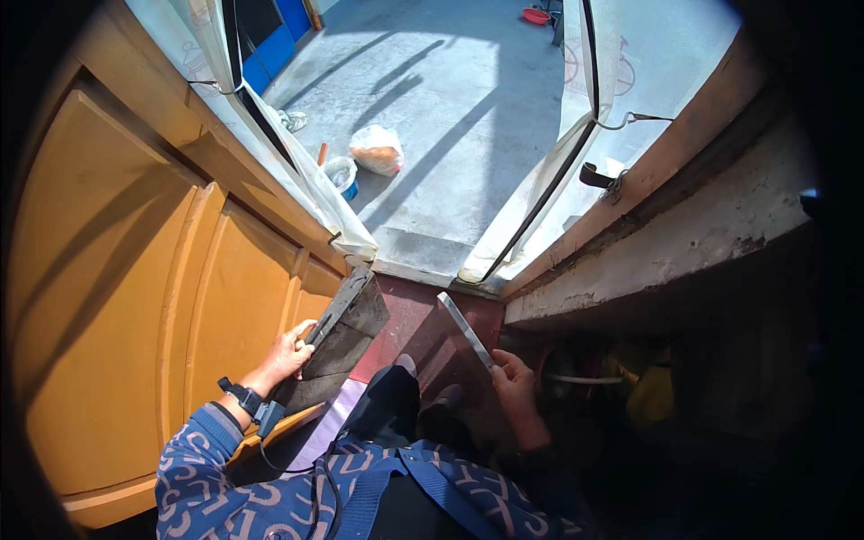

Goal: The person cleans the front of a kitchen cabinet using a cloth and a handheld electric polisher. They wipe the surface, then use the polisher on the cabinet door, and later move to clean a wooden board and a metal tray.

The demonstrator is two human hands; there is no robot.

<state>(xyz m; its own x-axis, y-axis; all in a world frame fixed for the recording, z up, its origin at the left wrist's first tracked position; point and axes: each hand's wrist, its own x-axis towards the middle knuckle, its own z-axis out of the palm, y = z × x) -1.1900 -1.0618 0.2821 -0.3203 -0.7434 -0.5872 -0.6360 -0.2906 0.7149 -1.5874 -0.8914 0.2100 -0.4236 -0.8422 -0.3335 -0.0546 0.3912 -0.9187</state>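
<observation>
My left hand [287, 354] grips the upper edge of a dark, weathered wooden piece [344, 341], built of boards and tilted beside the door. Its fingers curl over the edge, and the lower part is partly hidden by my hand and wrist. In my right hand [516, 388] is a narrow, flat, pale grey bar [467, 331], held by its near end. The bar points away from me over the red floor [405, 304], and its exact kind cannot be told. A gap separates the bar from the wooden piece.
A yellow-brown panelled door [115, 270] stands at left. Plastic curtains [317, 202] are tied back at the doorway, above a raised sill [422, 256]. Outside are a bucket [342, 177], a filled plastic bag [376, 150] and a red basin [536, 15]. A rough wall ledge [675, 250] borders the right.
</observation>
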